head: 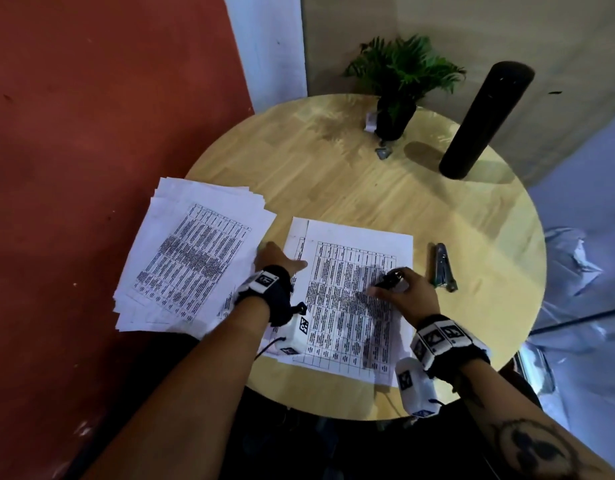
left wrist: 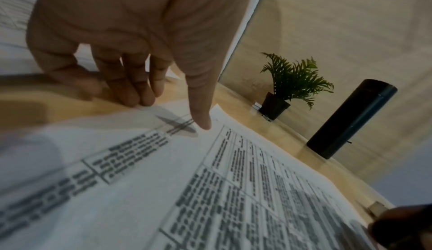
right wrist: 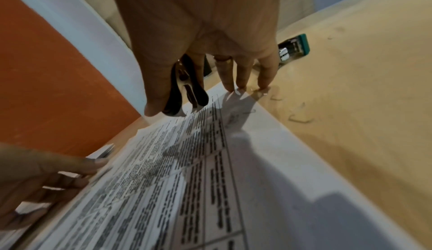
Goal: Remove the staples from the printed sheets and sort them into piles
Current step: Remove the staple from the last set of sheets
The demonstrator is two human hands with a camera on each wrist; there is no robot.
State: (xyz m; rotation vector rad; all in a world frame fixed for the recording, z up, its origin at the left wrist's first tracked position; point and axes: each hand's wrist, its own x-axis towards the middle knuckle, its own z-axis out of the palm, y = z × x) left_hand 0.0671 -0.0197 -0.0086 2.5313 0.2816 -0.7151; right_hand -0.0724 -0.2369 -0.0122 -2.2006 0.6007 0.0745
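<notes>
left hand (head: 276,259) lies flat, fingers (left wrist: 131,87) spread and straight; right hand (head: 404,292) has thumb and forefinger curled, other fingers (right wrist: 243,75) extended down.

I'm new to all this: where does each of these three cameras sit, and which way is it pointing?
Head: worn on the head, looking down at the round wooden table; both forearms, left hand and right hand show.
Left wrist: looks along the left hand's fingers on the printed table sheets.
Right wrist: looks along the right hand holding the black staple remover, toward the green-ended stapler.
Shared: head and left wrist both show the potted fern and black cylinder.
</notes>
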